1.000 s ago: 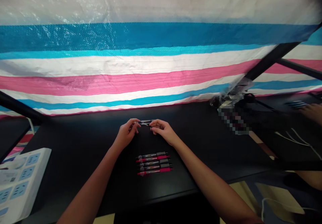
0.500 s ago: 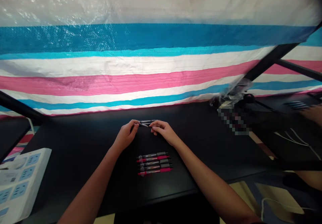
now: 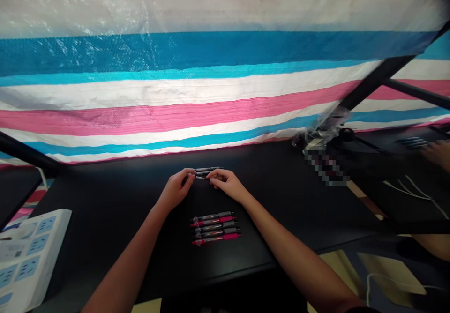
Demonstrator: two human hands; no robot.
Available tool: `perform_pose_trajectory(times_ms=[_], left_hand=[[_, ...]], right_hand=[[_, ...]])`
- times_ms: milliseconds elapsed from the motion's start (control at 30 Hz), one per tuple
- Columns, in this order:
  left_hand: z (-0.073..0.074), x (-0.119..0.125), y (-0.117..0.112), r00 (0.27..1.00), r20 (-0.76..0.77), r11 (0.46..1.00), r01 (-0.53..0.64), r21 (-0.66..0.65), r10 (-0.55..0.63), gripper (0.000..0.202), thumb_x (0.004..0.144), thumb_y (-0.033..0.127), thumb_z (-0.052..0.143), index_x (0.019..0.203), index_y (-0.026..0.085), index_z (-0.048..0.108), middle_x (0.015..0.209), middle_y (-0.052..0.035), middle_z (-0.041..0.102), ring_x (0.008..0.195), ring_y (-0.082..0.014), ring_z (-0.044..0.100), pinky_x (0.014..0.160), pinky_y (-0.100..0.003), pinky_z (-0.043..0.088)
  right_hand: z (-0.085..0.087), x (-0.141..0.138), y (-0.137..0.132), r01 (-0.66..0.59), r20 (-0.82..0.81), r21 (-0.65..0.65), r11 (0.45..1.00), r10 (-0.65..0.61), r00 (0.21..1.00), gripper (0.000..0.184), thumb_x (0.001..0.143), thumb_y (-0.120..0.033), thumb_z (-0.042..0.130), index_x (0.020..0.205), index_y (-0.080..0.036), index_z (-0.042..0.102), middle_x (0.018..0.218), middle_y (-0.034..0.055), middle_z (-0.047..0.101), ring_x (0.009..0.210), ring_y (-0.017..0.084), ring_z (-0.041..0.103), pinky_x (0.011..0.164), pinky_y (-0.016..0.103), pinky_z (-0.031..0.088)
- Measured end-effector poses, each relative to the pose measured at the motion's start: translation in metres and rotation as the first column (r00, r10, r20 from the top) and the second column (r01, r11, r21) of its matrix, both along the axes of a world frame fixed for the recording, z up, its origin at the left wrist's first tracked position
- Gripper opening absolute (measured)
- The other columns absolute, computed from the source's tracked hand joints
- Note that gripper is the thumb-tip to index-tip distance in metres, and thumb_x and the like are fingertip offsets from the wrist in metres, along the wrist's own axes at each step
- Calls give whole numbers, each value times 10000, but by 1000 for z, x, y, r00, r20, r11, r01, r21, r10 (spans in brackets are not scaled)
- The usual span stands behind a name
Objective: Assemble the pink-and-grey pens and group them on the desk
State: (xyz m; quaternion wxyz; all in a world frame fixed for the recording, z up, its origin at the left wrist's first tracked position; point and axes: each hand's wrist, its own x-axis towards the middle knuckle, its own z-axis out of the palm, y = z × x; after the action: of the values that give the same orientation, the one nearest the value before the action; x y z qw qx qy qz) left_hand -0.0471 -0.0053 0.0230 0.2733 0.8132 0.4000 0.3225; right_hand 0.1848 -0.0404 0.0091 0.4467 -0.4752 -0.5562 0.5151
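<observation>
Both my hands meet over the middle of a black table (image 3: 105, 200). My left hand (image 3: 177, 189) and my right hand (image 3: 225, 182) each pinch one end of a small dark pen part (image 3: 200, 176) held between them. Just behind it a dark pen (image 3: 208, 168) lies on the table. Closer to me, a tidy row of several pens (image 3: 215, 227) with pink and grey barrels lies side by side.
A white power strip (image 3: 24, 257) with blue sockets sits at the table's left front corner. A striped blue, white and pink tarp (image 3: 211, 78) hangs behind. Crumpled plastic (image 3: 325, 130) lies at the right back. Another person's hand (image 3: 438, 151) shows at the far right.
My hands have drawn slightly closer together around the small pen part. The view shifted a little; the pens on the table have not moved.
</observation>
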Motion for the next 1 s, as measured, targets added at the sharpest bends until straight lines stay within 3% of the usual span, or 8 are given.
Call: perform_pose_trajectory(times_ms=[267, 467, 667, 1000], left_hand=[[0, 0, -1, 997, -6, 996, 77, 38, -77, 306, 1018, 335, 551, 1232, 209, 731, 1139, -89, 779, 881, -191, 734, 777, -282, 551], [3, 1, -2, 997, -32, 997, 69, 37, -68, 298, 1020, 329, 536, 1207, 210, 735, 1134, -86, 783, 948, -211, 745, 809, -288, 564], [7, 2, -4, 995, -62, 997, 80, 15, -79, 347, 1046, 336, 465, 1238, 181, 709, 826, -33, 757, 610, -127, 642, 623, -218, 482], [7, 3, -5, 976, -170, 991, 136, 0, -134, 296, 1040, 367, 497, 1175, 227, 720, 974, -38, 788, 655, -150, 667, 656, -240, 482]], right_hand=[[2, 0, -1, -17, 102, 39, 999, 12, 995, 226, 819, -323, 677, 933, -168, 794, 692, 9, 656, 639, 144, 552, 629, 277, 423], [2, -1, -2, -31, 116, 64, 997, 23, 993, 208, 829, -307, 656, 931, -178, 784, 792, 31, 712, 687, 158, 589, 658, 286, 452], [-2, -1, -1, 5, 166, 86, 996, -19, 986, 192, 819, -271, 637, 937, -181, 759, 865, 42, 728, 744, 171, 614, 713, 298, 469], [-3, 0, -1, 5, 107, 80, 997, -14, 994, 178, 793, -263, 646, 920, -187, 744, 850, 34, 716, 747, 172, 620, 723, 302, 475]])
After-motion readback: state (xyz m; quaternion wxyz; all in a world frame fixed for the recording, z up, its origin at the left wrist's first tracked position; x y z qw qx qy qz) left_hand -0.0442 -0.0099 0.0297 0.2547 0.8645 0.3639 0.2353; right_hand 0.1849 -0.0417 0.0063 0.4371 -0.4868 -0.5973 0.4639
